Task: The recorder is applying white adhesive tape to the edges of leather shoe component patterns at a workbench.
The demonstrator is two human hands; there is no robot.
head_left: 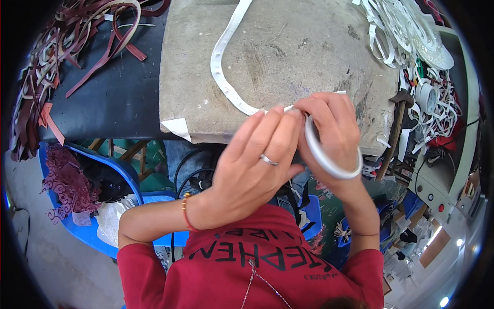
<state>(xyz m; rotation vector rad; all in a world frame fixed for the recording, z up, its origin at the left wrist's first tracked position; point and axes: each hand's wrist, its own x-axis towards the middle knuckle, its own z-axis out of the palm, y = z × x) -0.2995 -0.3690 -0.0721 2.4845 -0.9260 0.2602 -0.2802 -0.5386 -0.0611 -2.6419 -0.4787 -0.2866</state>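
Observation:
A narrow white strip (220, 72) with small marks along it curves across a worn grey slab (278, 56) to the near edge, where both hands meet. My left hand (260, 157), wearing a ring, lies over the strip with fingers together and bent at the tips, pressing it at the edge. Beside it my right hand (332, 134) has curled fingers pinching the strip close to the left fingertips. A white ring-shaped band (329, 164), like a roll of tape, loops around the right hand near the thumb and wrist. The fingertips partly hide the strip.
Dark red strips (116, 49) pile on the black surface at left. White strips (393, 28) heap at far right, near a hammer (400, 110) at the slab's right edge. A small white triangular piece (177, 127) lies at the near left corner. A blue chair (87, 234) stands below left.

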